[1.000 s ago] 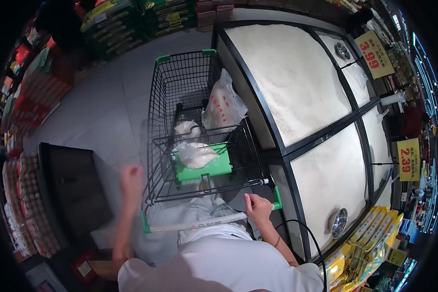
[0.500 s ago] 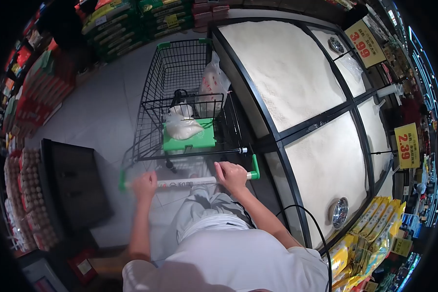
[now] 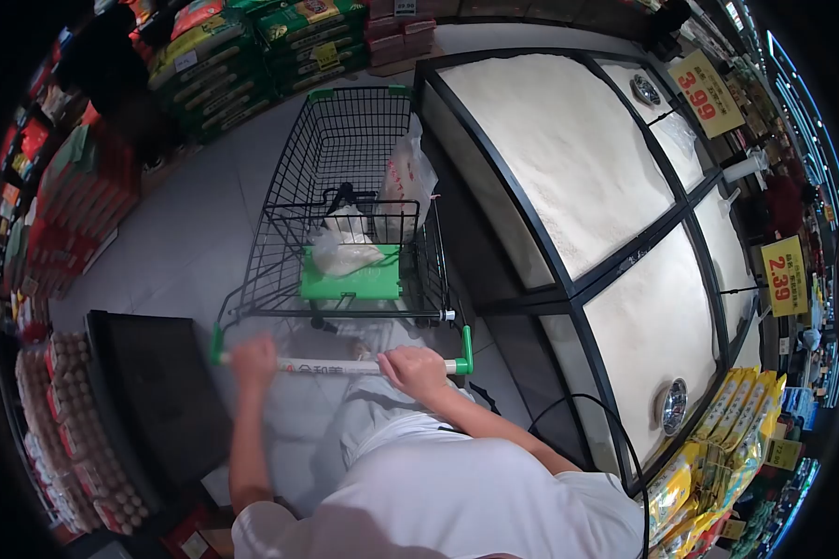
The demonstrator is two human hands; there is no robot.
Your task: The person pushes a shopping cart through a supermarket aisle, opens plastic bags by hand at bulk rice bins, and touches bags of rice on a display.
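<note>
Seen from the head camera, with the wearer's white-shirted torso as the clock's centre, a wire shopping cart stood just short of 12 o'clock. Its white handle bar crossed from 10 o'clock to 12.

A second earlier the left hand had been off the bar; now it was at the bar's left end, at 10 o'clock. The bar had also moved farther from the torso, and more of the dark side of the grain bins, at 1 to 2 o'clock, showed beside the cart. With a hand near each end, the cart seemed to be under two-handed control.

The right hand, just before 12 o'clock, was curled around the bar near its right green end, fingers closed over it. The left hand was blurred; it met the bar, but how tightly its fingers were bent could not be told.

Ahead of the hands, a small bag of white contents lay on the cart's green panel. Beyond it, a larger bag with red print stood along the basket's right side. At 3 o'clock were yellow packets.
</note>
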